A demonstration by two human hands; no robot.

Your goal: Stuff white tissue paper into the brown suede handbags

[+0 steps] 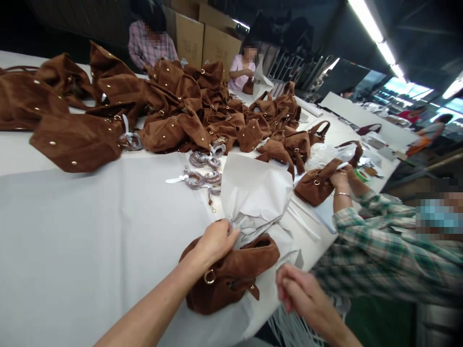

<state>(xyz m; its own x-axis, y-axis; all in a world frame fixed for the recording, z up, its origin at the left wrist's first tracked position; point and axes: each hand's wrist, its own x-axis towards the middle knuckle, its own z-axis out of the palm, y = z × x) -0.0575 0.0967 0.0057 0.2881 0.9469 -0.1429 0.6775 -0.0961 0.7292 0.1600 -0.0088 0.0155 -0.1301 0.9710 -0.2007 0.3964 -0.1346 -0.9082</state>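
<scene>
A brown suede handbag (217, 294) with a gold ring on its side lies before me near the table's edge. My left hand (217, 241) is over the bag's top, its fingers closed on the gathered lower end of a crumpled sheet of white paper (256, 188). The paper fans out behind the bag. To the right of the bag, apart from it, my right hand (298, 289) is raised with its fingers curled together. Whether anything is inside those fingers is hidden.
Many brown bags (173, 130) are heaped along the table's far side. Plastic-wrapped straps (202, 178) lie beyond the paper. Large white sheets (72, 241) cover the left. At right, a co-worker (379, 241) handles another brown bag (314, 185). White strips (285, 318) hang below the edge.
</scene>
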